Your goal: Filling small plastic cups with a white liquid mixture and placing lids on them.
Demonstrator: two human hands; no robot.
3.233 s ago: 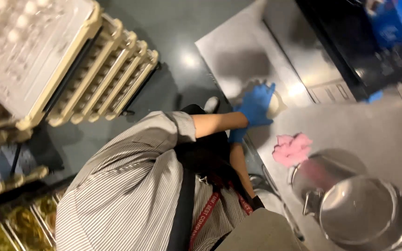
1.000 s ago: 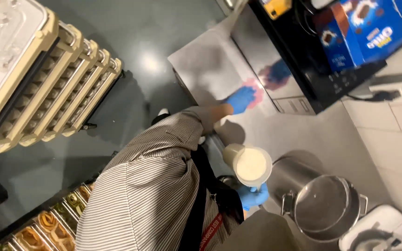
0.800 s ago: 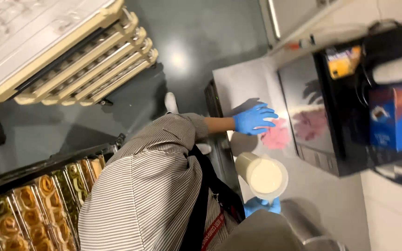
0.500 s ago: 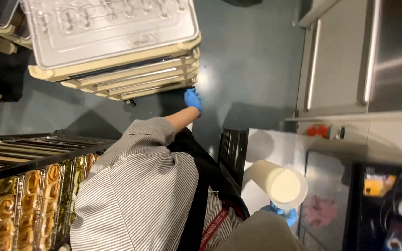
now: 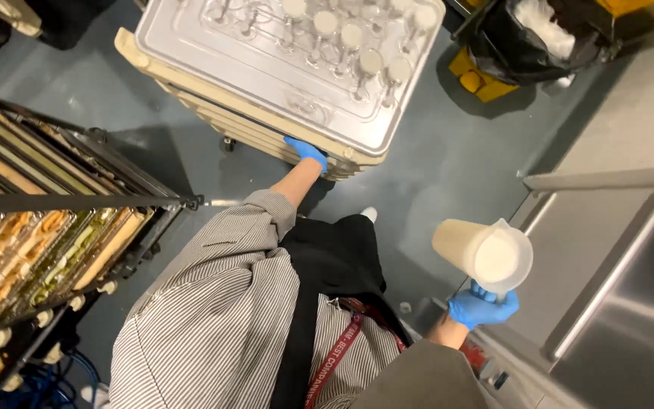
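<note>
Seen from above: left hand (image 5: 306, 151) in blue glove reaching out to the edge of a beige wheeled plastic cart (image 5: 281, 72) with grey moulded lid; right hand (image 5: 482, 307), also gloved, gripping a translucent plastic jug (image 5: 483, 254) of creamy white liquid beside a stainless steel counter (image 5: 615, 250); black rack of filled food trays (image 5: 47, 242) nearby

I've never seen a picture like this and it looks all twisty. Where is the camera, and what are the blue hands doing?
The camera sits on a person's head and looks straight down, so you see their striped shirt and the grey floor. Both hands wear blue gloves. The left hand touches the edge of a stack of beige trays on wheels; the top tray holds small cups. The right hand holds a clear jug of creamy white liquid beside a steel counter. A rack of food trays stands on the left.
</note>
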